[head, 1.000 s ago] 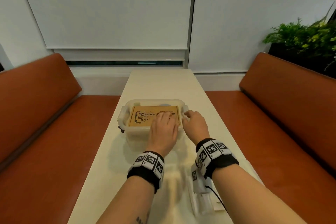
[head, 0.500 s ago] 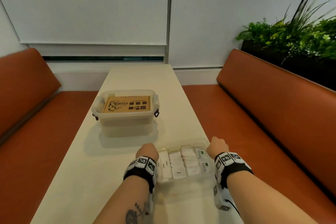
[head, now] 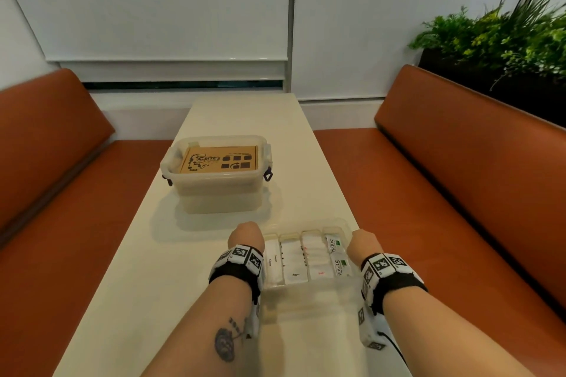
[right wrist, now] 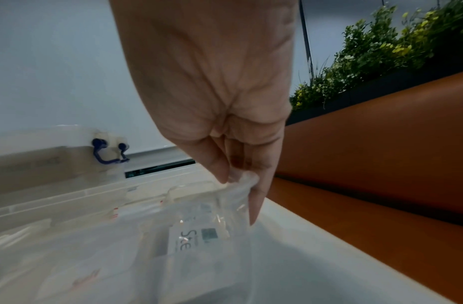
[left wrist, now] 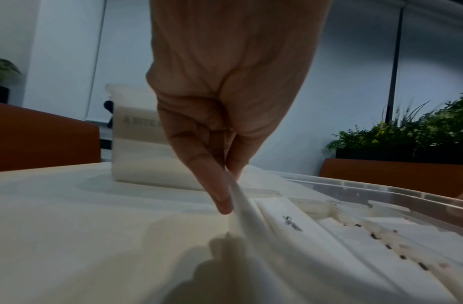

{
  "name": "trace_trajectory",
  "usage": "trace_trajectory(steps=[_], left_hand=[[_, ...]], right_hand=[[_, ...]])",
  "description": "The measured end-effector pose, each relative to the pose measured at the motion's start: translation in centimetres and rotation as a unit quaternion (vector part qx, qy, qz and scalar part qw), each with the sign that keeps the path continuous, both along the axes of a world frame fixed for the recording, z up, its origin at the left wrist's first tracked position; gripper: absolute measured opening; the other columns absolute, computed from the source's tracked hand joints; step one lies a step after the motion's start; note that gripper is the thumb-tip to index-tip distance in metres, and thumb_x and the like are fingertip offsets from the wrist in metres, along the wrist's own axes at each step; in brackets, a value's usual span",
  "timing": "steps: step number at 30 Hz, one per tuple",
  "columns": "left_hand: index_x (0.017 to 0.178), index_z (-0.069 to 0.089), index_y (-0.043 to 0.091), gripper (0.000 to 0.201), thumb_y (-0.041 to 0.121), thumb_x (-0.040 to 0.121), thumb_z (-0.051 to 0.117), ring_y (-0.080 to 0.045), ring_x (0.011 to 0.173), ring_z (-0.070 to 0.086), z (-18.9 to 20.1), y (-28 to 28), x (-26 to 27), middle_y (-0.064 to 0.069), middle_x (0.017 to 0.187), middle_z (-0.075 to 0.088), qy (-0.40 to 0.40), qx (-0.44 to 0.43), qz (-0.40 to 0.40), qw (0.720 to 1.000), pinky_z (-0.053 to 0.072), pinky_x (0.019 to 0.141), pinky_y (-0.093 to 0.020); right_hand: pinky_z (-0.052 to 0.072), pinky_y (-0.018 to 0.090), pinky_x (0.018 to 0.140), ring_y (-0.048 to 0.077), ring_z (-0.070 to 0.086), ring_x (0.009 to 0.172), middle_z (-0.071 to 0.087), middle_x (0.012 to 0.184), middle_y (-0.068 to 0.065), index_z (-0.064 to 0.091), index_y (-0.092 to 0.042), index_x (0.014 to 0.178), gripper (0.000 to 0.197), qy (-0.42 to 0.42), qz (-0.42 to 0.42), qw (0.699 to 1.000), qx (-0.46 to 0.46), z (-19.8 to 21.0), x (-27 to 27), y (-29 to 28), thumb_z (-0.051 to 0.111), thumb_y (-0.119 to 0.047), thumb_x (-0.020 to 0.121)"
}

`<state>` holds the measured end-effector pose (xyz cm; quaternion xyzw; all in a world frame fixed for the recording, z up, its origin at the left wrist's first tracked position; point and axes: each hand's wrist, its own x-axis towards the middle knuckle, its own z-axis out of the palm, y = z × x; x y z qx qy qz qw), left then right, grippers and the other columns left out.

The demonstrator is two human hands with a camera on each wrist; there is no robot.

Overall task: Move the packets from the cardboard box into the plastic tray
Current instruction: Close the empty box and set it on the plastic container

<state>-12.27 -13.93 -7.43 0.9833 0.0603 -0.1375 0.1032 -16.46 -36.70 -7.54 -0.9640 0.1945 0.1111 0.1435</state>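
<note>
Clear plastic tray [head: 306, 300] sits at the near end of the cream bench [head: 137, 269], w/ both hands on it, one per side. Left hand [head: 245, 236] is at the tray's left edge; in the left wrist view its thumb and fingers [left wrist: 214, 185] pinch the thin white rim together, grip clamped on the tray. Right hand [head: 364, 243] is at the right edge; right wrist view shows the fingertips [right wrist: 220, 168] nipping the clear rim [right wrist: 241, 185], so that grip is clamped on the tray too. Both wrists wear black bands w/ black-and-white marker squares.

Packets [head: 301, 257] lie inside the tray in side-by-side rows: white ones on the left marked Sugar, next a row w/ Pepper, then one w/ red print, and on the far right two Stevia packets [head: 335, 255] w/ green squares. From the right wrist a Stevia packet [right wrist: 189, 238] shows through the clear wall, just below the fingers.

Further up the bench, well apart from the tray, stands a translucent lidded tub [head: 217, 190] w/ dark blue clips at the sides. Cardboard box [head: 219, 159] sits inside it, brown top w/ black print reading BITE'S. Can't tell from here whether any packets are in the box.

Orange-brown seats [head: 444, 177] run along both sides of the bench. Green plants [head: 496, 37] in a dark planter stand behind the right seat back.
</note>
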Motion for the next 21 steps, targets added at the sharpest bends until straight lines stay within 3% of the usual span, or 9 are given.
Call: trace_trajectory(steps=[9, 15, 21], left_hand=[[0.109, 0.063, 0.002, 0.026, 0.002, 0.094, 0.042, -0.027, 0.107, 0.061, 0.1, 6.1, -0.7, -0.013, 0.117, 0.064, -0.007, 0.035, 0.024, 0.999, 0.048, 0.085, -0.029], [0.112, 0.061, 0.002, 0.027, 0.002, 0.095, 0.041, -0.028, 0.111, 0.060, 0.2, 10.0, -0.8, -0.014, 0.121, 0.062, -0.008, 0.044, 0.038, 0.998, 0.047, 0.088, -0.030], [0.107, 0.063, 0.001, 0.025, 0.001, 0.094, 0.042, -0.029, 0.105, 0.062, 0.1, 10.8, -0.8, -0.015, 0.115, 0.064, -0.007, 0.044, 0.034, 0.998, 0.049, 0.085, -0.031]], right_hand=[[0.046, 0.026, 0.076, 0.028, 0.062, 0.105, 0.062, 0.116, 0.015, 0.060, 0.001, 0.109, 0.026, -0.003, 0.030, 0.998, 0.051, -0.2, -0.6, 5.6, 0.039, -0.004, 0.094], [0.047, 0.028, 0.085, 0.028, 0.059, 0.110, 0.059, 0.121, 0.016, 0.057, 0.002, 0.114, 0.027, -0.006, 0.054, 0.996, 0.065, 0.1, -0.9, 9.0, 0.040, -0.004, 0.095], [0.047, 0.028, 0.085, 0.028, 0.059, 0.111, 0.059, 0.122, 0.016, 0.056, 0.003, 0.114, 0.026, -0.002, 0.053, 0.997, 0.051, 0.3, -1.1, 9.9, 0.040, -0.004, 0.094]])
